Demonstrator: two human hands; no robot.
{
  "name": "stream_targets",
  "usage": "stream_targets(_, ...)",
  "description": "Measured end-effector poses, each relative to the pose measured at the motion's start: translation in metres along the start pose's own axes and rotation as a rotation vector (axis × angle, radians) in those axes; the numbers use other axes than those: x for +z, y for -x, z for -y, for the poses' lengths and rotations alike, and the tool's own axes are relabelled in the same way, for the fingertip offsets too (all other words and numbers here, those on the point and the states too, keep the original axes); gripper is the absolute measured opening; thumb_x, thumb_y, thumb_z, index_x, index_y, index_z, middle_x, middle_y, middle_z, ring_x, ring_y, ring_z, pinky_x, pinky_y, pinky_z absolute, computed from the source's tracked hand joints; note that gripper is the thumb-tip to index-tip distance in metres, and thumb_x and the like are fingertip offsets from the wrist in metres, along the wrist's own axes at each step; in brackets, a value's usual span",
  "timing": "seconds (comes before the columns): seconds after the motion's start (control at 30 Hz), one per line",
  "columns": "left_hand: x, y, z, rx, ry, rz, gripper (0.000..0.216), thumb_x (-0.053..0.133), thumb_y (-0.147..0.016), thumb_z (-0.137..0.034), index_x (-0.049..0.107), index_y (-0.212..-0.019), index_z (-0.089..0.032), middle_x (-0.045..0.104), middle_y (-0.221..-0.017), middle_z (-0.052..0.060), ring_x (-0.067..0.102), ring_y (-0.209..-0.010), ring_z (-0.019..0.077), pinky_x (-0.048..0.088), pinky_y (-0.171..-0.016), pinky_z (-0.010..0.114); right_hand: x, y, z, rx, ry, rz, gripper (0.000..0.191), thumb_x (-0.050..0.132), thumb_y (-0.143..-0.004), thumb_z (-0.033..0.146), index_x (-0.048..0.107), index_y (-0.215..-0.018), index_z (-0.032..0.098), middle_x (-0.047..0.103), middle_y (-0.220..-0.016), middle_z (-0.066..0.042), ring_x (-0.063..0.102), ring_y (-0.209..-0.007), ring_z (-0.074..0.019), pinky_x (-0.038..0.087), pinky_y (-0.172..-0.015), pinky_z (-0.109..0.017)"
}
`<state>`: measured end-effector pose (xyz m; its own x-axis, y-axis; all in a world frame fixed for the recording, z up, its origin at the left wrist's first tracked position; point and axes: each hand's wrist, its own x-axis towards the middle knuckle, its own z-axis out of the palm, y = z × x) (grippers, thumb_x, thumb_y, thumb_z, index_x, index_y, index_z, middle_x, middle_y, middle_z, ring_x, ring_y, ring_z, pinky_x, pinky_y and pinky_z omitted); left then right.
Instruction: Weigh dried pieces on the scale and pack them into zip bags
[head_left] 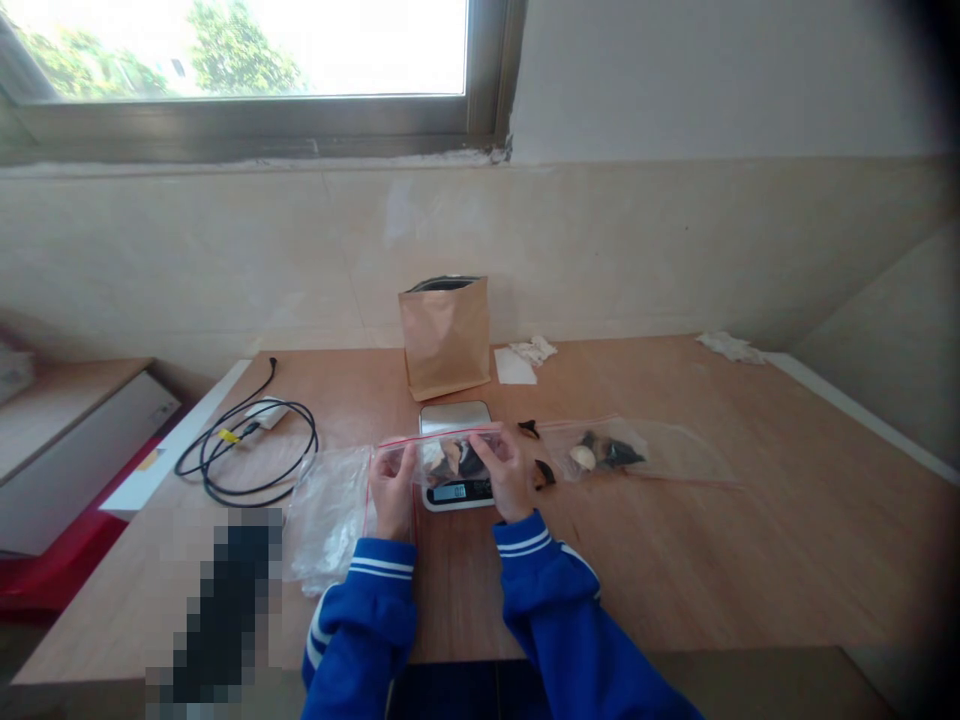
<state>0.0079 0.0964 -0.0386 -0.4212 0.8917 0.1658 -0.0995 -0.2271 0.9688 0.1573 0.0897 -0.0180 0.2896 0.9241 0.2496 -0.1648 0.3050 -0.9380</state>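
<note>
My left hand (393,490) and my right hand (507,476) both grip a clear zip bag (448,454) with a red seal strip, one hand at each end of its top. Inside the bag are a few dark and pale pieces. I hold it just over a small silver kitchen scale (454,416) whose lit display (457,491) shows below the bag. Both sleeves are blue with white stripes.
A brown paper pouch (445,336) stands open behind the scale. Right of my hands lie two loose dark pieces (543,474) and a second zip bag (634,452) with contents. Empty clear bags (330,515) and a coiled black cable (251,450) lie to the left.
</note>
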Motion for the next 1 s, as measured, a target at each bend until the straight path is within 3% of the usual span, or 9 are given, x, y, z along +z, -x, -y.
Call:
stream_targets(0.27, -0.0011, -0.0013, 0.007, 0.019, -0.004, -0.017, 0.035, 0.076, -0.064, -0.044, 0.066, -0.081, -0.015, 0.066, -0.076, 0.002, 0.062, -0.071, 0.0144, 0.048, -0.067, 0.026, -0.0001, -0.0011, -0.0041, 0.056, -0.103, -0.046, 0.018, 0.07, -0.071, 0.038, 0.063, -0.076, 0.022, 0.066, -0.071, 0.002, 0.061, -0.069, -0.0166, 0.05, -0.069, -0.03)
stream_targets(0.5, -0.0015, -0.0005, 0.0077, 0.048, -0.03, -0.007, 0.032, 0.074, -0.067, -0.042, 0.066, -0.083, -0.015, 0.066, -0.084, 0.003, 0.062, -0.077, 0.0142, 0.049, -0.071, 0.026, -0.0032, -0.0017, -0.0054, -0.003, -0.05, -0.035, 0.014, 0.068, -0.073, 0.034, 0.062, -0.071, 0.021, 0.061, -0.067, 0.003, 0.057, -0.067, -0.0148, 0.046, -0.066, -0.026)
stream_targets(0.73, 0.0027, 0.0005, 0.0037, -0.03, 0.088, 0.052, 0.032, 0.072, -0.07, -0.042, 0.065, -0.089, -0.016, 0.066, -0.089, 0.002, 0.062, -0.077, 0.0125, 0.051, -0.07, 0.024, -0.0026, 0.001, -0.0007, 0.029, -0.015, 0.041, 0.019, 0.064, -0.08, 0.04, 0.06, -0.085, 0.022, 0.064, -0.076, 0.001, 0.06, -0.072, -0.0157, 0.048, -0.068, -0.027)
stream_targets(0.87, 0.0045, 0.0008, 0.0022, -0.049, 0.093, 0.049, 0.033, 0.075, -0.067, -0.039, 0.068, -0.089, -0.016, 0.066, -0.099, 0.005, 0.063, -0.084, 0.0145, 0.051, -0.071, 0.025, -0.0011, 0.0007, -0.0012, 0.048, 0.019, 0.058, 0.026, 0.067, -0.078, 0.042, 0.06, -0.09, 0.02, 0.066, -0.081, 0.0, 0.063, -0.076, -0.0165, 0.05, -0.072, -0.028)
stream_targets(1.0, 0.0036, 0.0006, 0.0026, -0.04, 0.068, 0.066, 0.03, 0.075, -0.068, -0.038, 0.07, -0.085, -0.015, 0.067, -0.094, 0.005, 0.064, -0.085, 0.0156, 0.051, -0.075, 0.026, -0.0002, -0.0003, -0.0028, 0.066, 0.036, 0.077, 0.029, 0.068, -0.076, 0.043, 0.061, -0.09, 0.019, 0.068, -0.082, -0.002, 0.065, -0.077, -0.0173, 0.051, -0.073, -0.028)
